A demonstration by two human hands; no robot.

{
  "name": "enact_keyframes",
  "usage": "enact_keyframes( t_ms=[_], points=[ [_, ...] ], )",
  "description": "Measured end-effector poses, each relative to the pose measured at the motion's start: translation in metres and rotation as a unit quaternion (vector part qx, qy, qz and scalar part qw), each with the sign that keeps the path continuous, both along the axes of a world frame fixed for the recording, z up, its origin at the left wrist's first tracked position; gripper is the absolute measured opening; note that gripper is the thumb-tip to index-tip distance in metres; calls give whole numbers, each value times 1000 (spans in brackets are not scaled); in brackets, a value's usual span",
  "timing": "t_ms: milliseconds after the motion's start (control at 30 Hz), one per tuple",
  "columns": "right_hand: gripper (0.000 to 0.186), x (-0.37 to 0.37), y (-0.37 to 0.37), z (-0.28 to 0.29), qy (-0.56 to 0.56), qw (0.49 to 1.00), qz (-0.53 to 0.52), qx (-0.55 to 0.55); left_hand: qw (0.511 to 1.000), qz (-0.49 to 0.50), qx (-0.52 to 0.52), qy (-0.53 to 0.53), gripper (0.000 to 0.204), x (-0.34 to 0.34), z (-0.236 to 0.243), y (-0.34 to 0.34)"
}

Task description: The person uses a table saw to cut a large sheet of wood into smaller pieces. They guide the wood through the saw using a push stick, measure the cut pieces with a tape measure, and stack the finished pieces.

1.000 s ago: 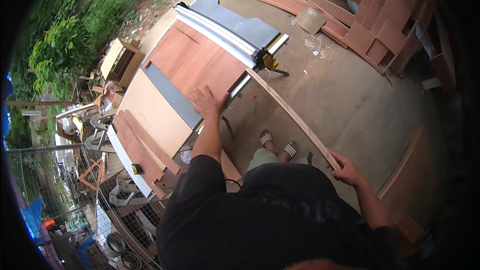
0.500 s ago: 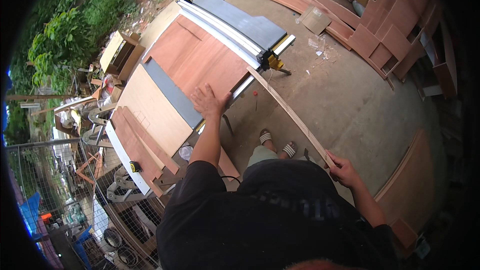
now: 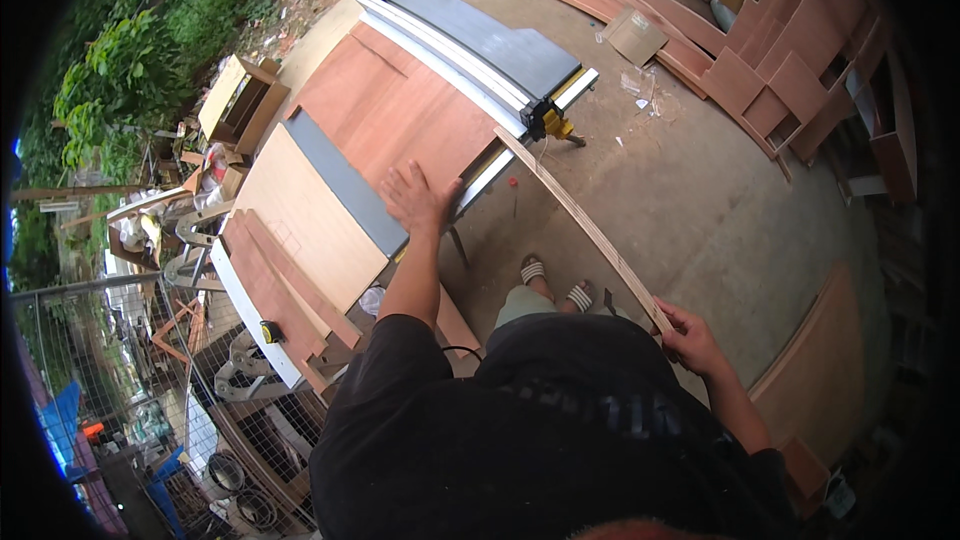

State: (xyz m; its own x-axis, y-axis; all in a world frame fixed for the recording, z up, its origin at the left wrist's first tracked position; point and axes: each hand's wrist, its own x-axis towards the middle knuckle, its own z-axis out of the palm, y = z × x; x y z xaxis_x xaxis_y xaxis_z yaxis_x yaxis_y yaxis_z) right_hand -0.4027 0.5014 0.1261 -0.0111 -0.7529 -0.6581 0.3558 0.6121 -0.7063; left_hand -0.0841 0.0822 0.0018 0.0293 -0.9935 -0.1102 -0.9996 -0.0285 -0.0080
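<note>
My left hand [image 3: 415, 200] lies flat with fingers spread on a reddish-brown plywood panel [image 3: 390, 110], near its close edge. The panel rests on a grey table saw [image 3: 485, 25], against the long pale fence [image 3: 450, 65] across it. In my right hand [image 3: 688, 340] is the near end of a long, thin wooden strip [image 3: 590, 225], gripped between thumb and fingers. The strip slants away to the left, its far end by the panel's corner and the yellow-and-black fence clamp [image 3: 548, 120].
Left of the saw, a pale plywood board [image 3: 300, 220], reddish offcuts [image 3: 275, 270] and a tape measure [image 3: 271, 331] lie on a support. A wire mesh fence [image 3: 110, 360] stands at lower left. Wooden frames [image 3: 780, 90] are piled at far right, near a cardboard piece [image 3: 635, 37].
Both hands keep their holds, and the strip stays almost in place. The view has shifted very slightly; nothing else has visibly moved.
</note>
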Motion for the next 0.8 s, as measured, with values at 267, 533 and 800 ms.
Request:
enact_keyframes(
  t_ms=[267,533,800],
  points=[
    [78,9,4,37,13,993,7,-113,999,32,33,20,106,-5,19,4],
    [70,16,17,34,38,986,-62,-151,999,21,3,24,104,-4,14,4],
    [72,14,17,23,72,983,-104,-136,1000,23,3,8,106,-5,12,4]
  ],
)
